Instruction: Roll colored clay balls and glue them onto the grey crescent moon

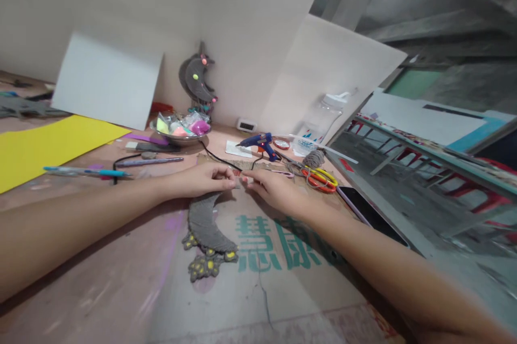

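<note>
A grey twine-wrapped crescent (205, 223) with small yellow-centred flowers at its lower end lies on a cardboard sheet (278, 279) printed with green characters. My left hand (204, 178) is closed in a pinch on the crescent's upper tip. My right hand (271, 187) meets it from the right, its fingertips pressed onto the same tip. Both forearms stretch across the table.
Behind the hands lie a blue glue gun (260, 143), orange and yellow scissors (321, 178), a twine spool (314, 158) and a dark phone (369, 213). A metal bowl (181, 130) of coloured bits, pens (86, 172), yellow paper (44, 147) and a finished crescent (198, 79) stand at the wall.
</note>
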A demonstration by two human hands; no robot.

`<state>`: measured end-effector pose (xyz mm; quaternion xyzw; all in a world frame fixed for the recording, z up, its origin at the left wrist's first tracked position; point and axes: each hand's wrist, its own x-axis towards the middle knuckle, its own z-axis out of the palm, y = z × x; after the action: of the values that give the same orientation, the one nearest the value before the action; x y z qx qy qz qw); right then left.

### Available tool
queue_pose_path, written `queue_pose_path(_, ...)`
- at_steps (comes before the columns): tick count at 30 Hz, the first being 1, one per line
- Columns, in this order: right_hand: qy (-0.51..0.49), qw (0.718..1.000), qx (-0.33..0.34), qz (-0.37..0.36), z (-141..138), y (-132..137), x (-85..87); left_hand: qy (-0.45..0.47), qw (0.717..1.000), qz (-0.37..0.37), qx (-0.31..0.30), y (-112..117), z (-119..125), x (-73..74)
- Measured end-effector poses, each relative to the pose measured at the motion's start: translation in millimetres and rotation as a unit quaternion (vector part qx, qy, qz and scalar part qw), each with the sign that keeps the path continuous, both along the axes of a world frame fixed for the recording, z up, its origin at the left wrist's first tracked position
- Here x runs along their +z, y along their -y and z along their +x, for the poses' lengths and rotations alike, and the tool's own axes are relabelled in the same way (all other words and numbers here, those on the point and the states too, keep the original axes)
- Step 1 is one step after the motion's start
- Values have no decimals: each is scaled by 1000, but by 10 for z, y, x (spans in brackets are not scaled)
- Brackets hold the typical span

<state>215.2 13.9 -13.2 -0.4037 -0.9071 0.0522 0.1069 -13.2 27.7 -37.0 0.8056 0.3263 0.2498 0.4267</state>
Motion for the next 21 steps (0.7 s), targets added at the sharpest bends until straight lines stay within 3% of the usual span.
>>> queue_pose_path(5, -16, 999, -16, 25, -19, -134, -93, 14, 1000, 4, 5, 3, 5, 2)
queue_pose_path(13, 14, 998, -57, -19, 354, 249, 191, 31, 999, -34, 11, -24, 22, -45)
queue_pose_path(21, 29, 996, -10, -88, 563, 300, 239, 1, 1000, -6, 15, 15, 20, 2)
